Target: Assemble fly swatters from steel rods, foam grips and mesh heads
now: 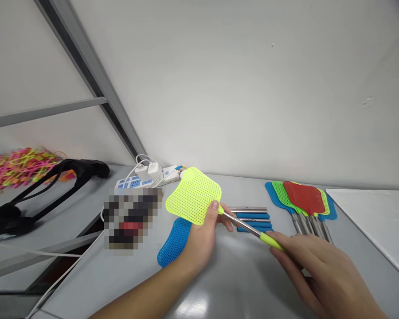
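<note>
A yellow-green fly swatter (194, 195) with a perforated head and a metal rod is held up over the table between both hands. My left hand (204, 235) is closed at the base of the head, its thumb lying on the lower corner. The yellow-green grip at the other end is in the closed fingers of my right hand (314, 266). Below my left hand, a blue swatter head (175, 243) lies partly hidden on the table. Behind my hands are several metal rods with blue grips (254, 219).
A stack of blue, green and red fly swatters (304, 199) lies at the right, beside a white board (375, 221). A power strip (134, 181) with white plugs and cables stands against the wall. Farther left are a black strap-like frame (64, 190) and a colourful pile (23, 168).
</note>
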